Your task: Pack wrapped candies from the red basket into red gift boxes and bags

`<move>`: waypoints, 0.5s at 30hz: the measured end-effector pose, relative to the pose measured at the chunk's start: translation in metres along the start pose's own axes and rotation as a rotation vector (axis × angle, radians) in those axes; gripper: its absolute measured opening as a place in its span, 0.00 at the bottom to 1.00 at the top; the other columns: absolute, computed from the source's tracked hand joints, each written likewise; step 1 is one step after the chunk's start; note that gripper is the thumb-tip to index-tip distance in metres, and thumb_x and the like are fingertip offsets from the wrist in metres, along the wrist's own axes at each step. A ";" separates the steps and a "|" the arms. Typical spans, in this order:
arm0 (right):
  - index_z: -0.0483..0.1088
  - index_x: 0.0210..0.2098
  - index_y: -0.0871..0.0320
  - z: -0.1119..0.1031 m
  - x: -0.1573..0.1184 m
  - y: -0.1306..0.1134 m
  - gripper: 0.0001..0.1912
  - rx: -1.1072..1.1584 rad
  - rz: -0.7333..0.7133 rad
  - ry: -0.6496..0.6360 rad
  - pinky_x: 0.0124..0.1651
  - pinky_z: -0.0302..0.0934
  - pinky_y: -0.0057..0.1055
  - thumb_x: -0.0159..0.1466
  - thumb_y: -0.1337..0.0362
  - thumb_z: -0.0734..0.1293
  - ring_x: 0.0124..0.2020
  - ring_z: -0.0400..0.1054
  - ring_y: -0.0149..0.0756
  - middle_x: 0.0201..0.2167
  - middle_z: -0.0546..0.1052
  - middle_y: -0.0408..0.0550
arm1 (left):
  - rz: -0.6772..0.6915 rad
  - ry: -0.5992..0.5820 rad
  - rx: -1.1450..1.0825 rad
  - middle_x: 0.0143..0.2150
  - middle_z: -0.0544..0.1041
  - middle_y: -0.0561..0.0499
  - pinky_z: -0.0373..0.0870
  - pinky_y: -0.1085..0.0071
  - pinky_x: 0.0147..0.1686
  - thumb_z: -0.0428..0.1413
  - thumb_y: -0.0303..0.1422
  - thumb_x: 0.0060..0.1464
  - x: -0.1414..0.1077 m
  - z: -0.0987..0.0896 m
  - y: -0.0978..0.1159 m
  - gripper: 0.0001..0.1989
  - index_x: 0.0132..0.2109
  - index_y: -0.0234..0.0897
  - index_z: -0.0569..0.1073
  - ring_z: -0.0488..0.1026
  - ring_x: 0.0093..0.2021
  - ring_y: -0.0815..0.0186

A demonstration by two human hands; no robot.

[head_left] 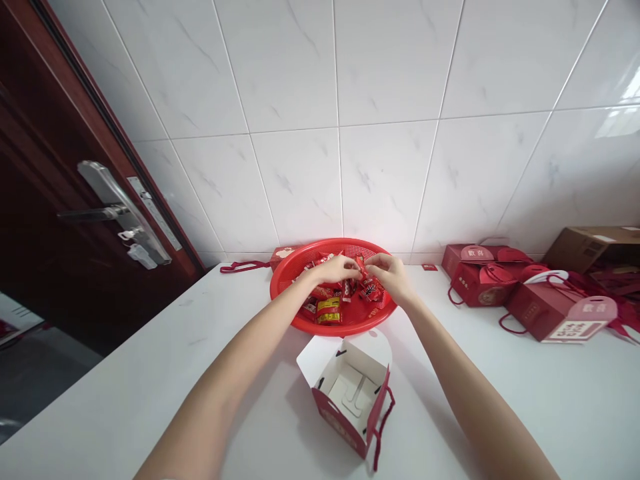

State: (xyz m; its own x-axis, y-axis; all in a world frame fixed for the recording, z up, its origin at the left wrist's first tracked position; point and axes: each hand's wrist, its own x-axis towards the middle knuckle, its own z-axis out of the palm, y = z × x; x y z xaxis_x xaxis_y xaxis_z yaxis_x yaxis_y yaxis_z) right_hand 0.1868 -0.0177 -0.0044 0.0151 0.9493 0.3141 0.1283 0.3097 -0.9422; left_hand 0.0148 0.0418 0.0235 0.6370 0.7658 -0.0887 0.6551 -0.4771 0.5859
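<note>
Over the red plastic basket (353, 328), my left hand (339, 269) and my right hand (391, 272) meet with bent fingers. Between their fingertips is a small red-wrapped candy (361, 268), partly covered by the fingers. Below it in the basket lie more wrapped sweets, among them a red packet with black lettering (371, 289) and a yellow and red packet (329, 309). In front of the basket, between my forearms, stands a red gift box (340, 420) with its flaps open and a cord handle on its right side. Its white inside shows no contents.
Closed red gift boxes (480, 283) with cord handles stand at the right, beside a brown cardboard box (575, 250). Behind the basket a red box (281, 255) is partly hidden, with a red ribbon (245, 266) beside it. A tiled wall (295, 180) borders the white table (200, 353).
</note>
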 end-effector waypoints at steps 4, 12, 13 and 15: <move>0.72 0.36 0.58 0.002 -0.002 -0.003 0.18 -0.021 0.028 -0.033 0.42 0.70 0.38 0.53 0.52 0.72 0.40 0.75 0.43 0.36 0.79 0.51 | 0.063 0.164 -0.211 0.41 0.77 0.48 0.69 0.69 0.39 0.51 0.44 0.57 -0.007 -0.008 0.001 0.15 0.41 0.35 0.70 0.73 0.40 0.63; 0.65 0.46 0.55 0.001 -0.003 -0.004 0.25 0.113 0.136 -0.194 0.36 0.74 0.38 0.52 0.57 0.75 0.29 0.75 0.37 0.30 0.78 0.42 | 0.171 0.180 -0.387 0.31 0.71 0.53 0.67 0.69 0.35 0.56 0.53 0.54 -0.003 0.001 0.003 0.22 0.35 0.35 0.70 0.70 0.33 0.66; 0.65 0.45 0.54 0.001 -0.002 -0.002 0.23 0.126 0.126 -0.175 0.36 0.73 0.38 0.52 0.59 0.74 0.28 0.75 0.37 0.29 0.78 0.41 | 0.180 0.183 -0.393 0.31 0.71 0.53 0.67 0.69 0.35 0.56 0.54 0.53 -0.003 0.001 0.004 0.23 0.34 0.35 0.70 0.69 0.33 0.66; 0.66 0.44 0.54 0.001 0.000 0.002 0.20 0.146 0.103 -0.135 0.36 0.73 0.38 0.52 0.62 0.72 0.28 0.74 0.36 0.27 0.77 0.40 | 0.192 0.196 -0.401 0.32 0.71 0.53 0.66 0.68 0.37 0.55 0.56 0.52 -0.003 0.001 0.005 0.25 0.34 0.35 0.70 0.69 0.35 0.65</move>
State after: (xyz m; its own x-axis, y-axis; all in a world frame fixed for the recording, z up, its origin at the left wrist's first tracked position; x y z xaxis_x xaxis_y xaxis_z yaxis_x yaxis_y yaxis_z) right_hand 0.1863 -0.0164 -0.0067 -0.1130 0.9720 0.2059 -0.0124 0.2058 -0.9785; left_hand 0.0164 0.0367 0.0257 0.6173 0.7652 0.1825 0.3001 -0.4435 0.8445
